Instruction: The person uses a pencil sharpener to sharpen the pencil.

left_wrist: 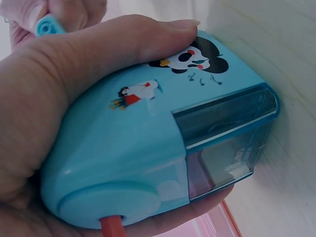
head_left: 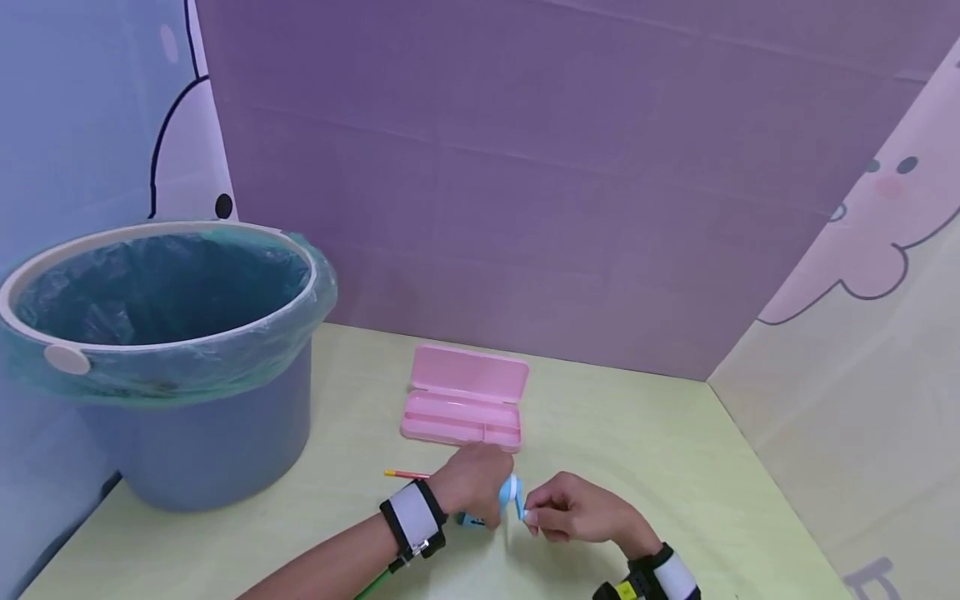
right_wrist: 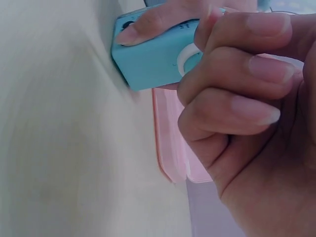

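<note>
My left hand [head_left: 474, 482] grips a light blue crank pencil sharpener [left_wrist: 128, 143] printed with small cartoon figures. Its thumb lies across the top face, and the fingers wrap underneath. A clear dark-tinted shavings drawer [left_wrist: 222, 143] shows at one end. Out of the sharpener's round front hole sticks a red pencil [left_wrist: 112, 227]; in the head view the pencil's yellow-orange end points left. With thumb and forefinger my right hand [head_left: 576, 510] pinches the end of the blue crank [head_left: 519, 500]. The other right fingers are curled in the right wrist view.
Behind the hands lies a pink pencil case [head_left: 470, 372] with its lid raised and its compartments facing up. A large blue bin [head_left: 217, 442] lined with a green bag stands at the left. A purple panel [head_left: 510, 183] borders the pale tabletop [head_left: 637, 425] at the back.
</note>
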Action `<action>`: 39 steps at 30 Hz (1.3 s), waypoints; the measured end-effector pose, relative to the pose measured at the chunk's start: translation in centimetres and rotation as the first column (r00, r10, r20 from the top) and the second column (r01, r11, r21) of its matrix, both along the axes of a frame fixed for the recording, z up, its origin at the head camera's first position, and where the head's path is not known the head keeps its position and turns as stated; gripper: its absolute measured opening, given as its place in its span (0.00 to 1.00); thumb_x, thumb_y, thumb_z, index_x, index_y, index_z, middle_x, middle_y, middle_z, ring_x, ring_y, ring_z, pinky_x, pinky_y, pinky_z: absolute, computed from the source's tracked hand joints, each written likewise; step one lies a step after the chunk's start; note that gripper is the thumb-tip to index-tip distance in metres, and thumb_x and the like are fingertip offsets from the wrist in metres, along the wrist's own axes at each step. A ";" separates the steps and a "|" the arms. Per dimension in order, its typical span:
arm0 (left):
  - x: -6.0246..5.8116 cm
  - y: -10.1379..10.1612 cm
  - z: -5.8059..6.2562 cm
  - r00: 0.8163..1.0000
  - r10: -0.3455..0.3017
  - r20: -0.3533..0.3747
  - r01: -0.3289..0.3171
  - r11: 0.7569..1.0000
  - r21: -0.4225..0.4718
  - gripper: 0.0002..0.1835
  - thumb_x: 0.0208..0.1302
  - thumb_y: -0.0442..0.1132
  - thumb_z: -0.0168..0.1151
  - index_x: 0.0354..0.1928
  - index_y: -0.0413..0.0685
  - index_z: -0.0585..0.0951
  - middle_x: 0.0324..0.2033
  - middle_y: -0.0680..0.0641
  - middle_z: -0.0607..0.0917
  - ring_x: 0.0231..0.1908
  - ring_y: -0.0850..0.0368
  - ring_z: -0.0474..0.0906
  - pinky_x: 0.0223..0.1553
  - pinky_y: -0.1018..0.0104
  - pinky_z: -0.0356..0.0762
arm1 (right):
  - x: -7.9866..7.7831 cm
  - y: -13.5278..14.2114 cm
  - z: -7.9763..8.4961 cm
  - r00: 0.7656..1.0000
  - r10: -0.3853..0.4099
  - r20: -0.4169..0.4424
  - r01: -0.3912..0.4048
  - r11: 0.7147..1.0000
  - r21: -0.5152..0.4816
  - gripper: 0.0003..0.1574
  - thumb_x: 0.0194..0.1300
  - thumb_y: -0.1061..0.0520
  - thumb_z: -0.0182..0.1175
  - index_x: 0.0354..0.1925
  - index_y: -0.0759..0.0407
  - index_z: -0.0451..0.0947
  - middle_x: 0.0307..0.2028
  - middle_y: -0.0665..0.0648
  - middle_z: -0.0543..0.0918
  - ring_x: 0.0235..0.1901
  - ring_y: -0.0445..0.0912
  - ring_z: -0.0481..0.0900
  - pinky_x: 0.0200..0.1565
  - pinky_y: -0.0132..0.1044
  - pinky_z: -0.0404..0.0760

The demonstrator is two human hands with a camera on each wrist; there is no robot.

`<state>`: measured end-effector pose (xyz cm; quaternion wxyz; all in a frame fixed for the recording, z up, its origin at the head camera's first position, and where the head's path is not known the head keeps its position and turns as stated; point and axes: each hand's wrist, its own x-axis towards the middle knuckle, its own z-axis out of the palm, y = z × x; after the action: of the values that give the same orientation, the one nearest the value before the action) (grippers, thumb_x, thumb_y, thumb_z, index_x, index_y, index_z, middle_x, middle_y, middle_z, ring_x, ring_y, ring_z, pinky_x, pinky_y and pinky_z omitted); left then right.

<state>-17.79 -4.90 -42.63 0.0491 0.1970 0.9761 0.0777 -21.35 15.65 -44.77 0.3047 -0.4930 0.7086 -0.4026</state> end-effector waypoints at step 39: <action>0.0 0.0 -0.2 1.000 -0.006 -0.008 0.006 1.000 -0.006 0.25 0.33 0.48 0.83 0.31 0.51 0.77 0.22 0.56 0.74 0.24 0.61 0.70 0.27 0.71 0.69 | -1.0 0.0 2.2 0.984 -0.077 -0.158 0.073 0.997 -0.030 0.17 0.75 0.54 0.52 0.32 0.63 0.78 0.15 0.48 0.67 0.16 0.35 0.63 0.24 0.26 0.62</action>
<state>-17.82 -4.90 -42.82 0.0458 0.1999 0.9759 0.0741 -22.34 15.70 -42.58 0.2258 -0.5001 0.7438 -0.3818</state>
